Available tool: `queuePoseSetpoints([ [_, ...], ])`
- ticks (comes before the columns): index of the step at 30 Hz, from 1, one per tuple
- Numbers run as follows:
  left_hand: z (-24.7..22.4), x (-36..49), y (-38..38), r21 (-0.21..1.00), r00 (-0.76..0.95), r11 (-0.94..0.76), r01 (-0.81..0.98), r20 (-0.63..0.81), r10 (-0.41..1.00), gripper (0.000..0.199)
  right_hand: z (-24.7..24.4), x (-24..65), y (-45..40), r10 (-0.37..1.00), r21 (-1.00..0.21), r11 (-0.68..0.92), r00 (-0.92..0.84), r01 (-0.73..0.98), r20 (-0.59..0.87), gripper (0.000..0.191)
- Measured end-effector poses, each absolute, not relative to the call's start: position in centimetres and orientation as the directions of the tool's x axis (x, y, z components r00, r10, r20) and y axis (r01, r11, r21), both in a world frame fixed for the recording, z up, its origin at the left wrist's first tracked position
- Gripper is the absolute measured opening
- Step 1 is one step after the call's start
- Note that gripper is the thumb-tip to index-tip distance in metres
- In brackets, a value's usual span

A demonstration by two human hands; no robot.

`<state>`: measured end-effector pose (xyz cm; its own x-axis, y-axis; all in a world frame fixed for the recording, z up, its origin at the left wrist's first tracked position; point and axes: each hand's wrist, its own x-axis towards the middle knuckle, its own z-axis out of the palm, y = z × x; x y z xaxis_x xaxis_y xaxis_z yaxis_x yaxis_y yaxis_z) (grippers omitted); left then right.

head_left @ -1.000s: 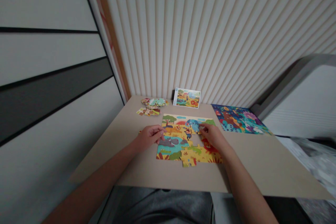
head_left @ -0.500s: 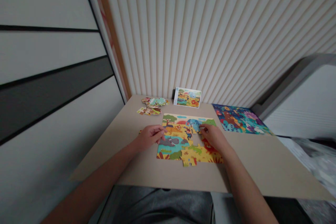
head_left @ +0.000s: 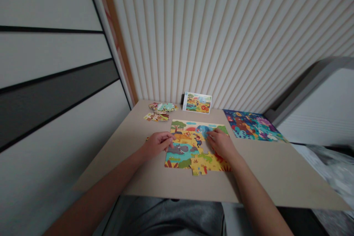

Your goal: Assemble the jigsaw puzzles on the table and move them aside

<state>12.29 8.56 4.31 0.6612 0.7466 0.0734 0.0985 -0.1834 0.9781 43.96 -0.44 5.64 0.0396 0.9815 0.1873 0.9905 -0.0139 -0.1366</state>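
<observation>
Head view: looking down at a tan table (head_left: 118, 171).
Left hand (head_left: 156, 145): curled, at the puzzle's left edge. Can't tell if it holds a piece.
Right hand (head_left: 221, 144): pressing on the puzzle. Can't tell if it holds a piece.
Jigsaw puzzle (head_left: 190, 153): between both hands, long way running left to right. Right hand hides some.
Loose pieces (head_left: 162, 107): small pile, 11 o'clock.
Picture card (head_left: 197, 103): 12 o'clock.
Other puzzle (head_left: 251, 125): 1 o'clock.

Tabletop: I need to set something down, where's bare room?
Bare board lies right of the right forearm, below the blue puzzle, and left of the left hand, below the loose pieces. Crowded: the jigsaw under the right hand.
</observation>
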Motion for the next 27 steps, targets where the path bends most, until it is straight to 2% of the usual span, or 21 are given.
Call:
queuePoseSetpoints([
  [5,4.2,12.3,8.6,0.972,0.668,-0.207,0.109,0.082,0.739,0.034,5.9,43.2,-0.4,0.986,-0.102,0.091,-0.075,0.991,0.148,0.036],
  [8,4.4,11.5,9.2,0.925,0.610,-0.333,0.186,0.157,0.777,0.031,6.0,43.1,-0.3,0.985,-0.095,0.070,-0.053,0.993,0.165,0.034],
  [10,4.6,10.4,10.0,0.808,0.492,-0.472,0.353,0.269,0.828,0.028,5.9,43.1,-0.3,0.978,-0.111,0.071,-0.047,0.991,0.202,0.033],
  [12,5.0,9.1,11.0,0.628,0.366,-0.521,0.578,0.372,0.853,0.027,5.8,43.2,-0.3,0.975,-0.136,0.103,-0.073,0.985,0.208,0.032],
  [14,5.2,7.8,12.1,0.492,0.263,-0.448,0.746,0.400,0.878,0.030,5.7,43.3,-0.2,0.973,-0.161,0.144,-0.111,0.976,0.201,0.030],
  [16,5.3,6.6,12.9,0.416,0.208,-0.367,0.832,0.378,0.902,0.031,5.5,43.5,-0.2,0.964,-0.202,0.163,-0.113,0.966,0.239,0.029],
  [19,5.0,5.6,13.5,0.363,0.259,-0.349,0.864,0.273,0.926,0.031,5.6,44.3,0.0,0.926,-0.302,0.149,-0.026,0.942,0.375,0.031],
  [22,4.4,5.2,13.4,0.367,0.435,-0.454,0.812,0.137,0.890,0.042,5.8,45.6,0.0,0.863,-0.401,0.087,0.132,0.912,0.487,0.035],
  [25,4.0,5.0,13.1,0.407,0.589,-0.564,0.719,0.074,0.805,0.055,6.2,46.8,-0.1,0.791,-0.482,-0.009,0.301,0.876,0.532,0.038],
  [27,4.0,5.0,13.0,0.431,0.610,-0.569,0.701,0.053,0.791,0.055,6.4,47.4,-0.3,0.750,-0.525,-0.055,0.382,0.849,0.540,0.039],
])
